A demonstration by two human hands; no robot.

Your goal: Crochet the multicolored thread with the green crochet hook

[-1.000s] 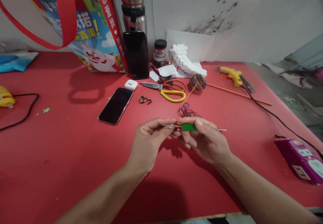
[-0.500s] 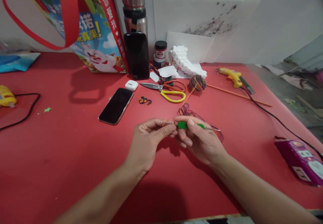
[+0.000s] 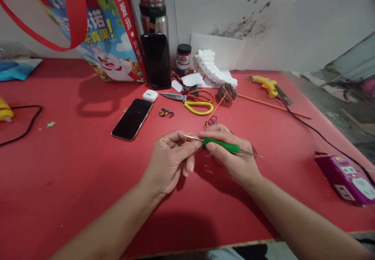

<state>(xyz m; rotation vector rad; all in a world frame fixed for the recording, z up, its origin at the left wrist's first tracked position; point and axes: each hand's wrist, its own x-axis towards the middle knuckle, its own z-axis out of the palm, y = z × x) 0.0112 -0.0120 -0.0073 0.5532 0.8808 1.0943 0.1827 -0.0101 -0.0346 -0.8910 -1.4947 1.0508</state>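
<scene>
My right hand point(image 3: 234, 154) is closed around the green handle of a crochet hook point(image 3: 221, 144), whose thin metal shaft points left. My left hand point(image 3: 175, 156) pinches a strand of multicoloured yarn point(image 3: 189, 135) with thumb and forefinger, right by the hook's tip. A small dark bit of yarn work shows between the hands, mostly hidden by fingers. Loose loops of yarn point(image 3: 210, 122) lie behind the right hand and lead back to a multicoloured yarn ball point(image 3: 226, 92). A small piece of yarn work point(image 3: 166, 113) rests on the red table point(image 3: 88, 182).
Scissors point(image 3: 199, 108), a phone point(image 3: 132, 119) and a white earphone case point(image 3: 150, 95) lie beyond my hands. Behind them stand a gift bag point(image 3: 117, 52), a steel flask point(image 3: 152, 2) and a black phone point(image 3: 156, 60). At right are a yellow glue gun point(image 3: 265, 85) and a purple power strip point(image 3: 344, 178).
The hook has turned in my right hand, its handle now tilting down to the right and showing more. My left hand's lower fingers have loosened downward. The whole view has shifted slightly.
</scene>
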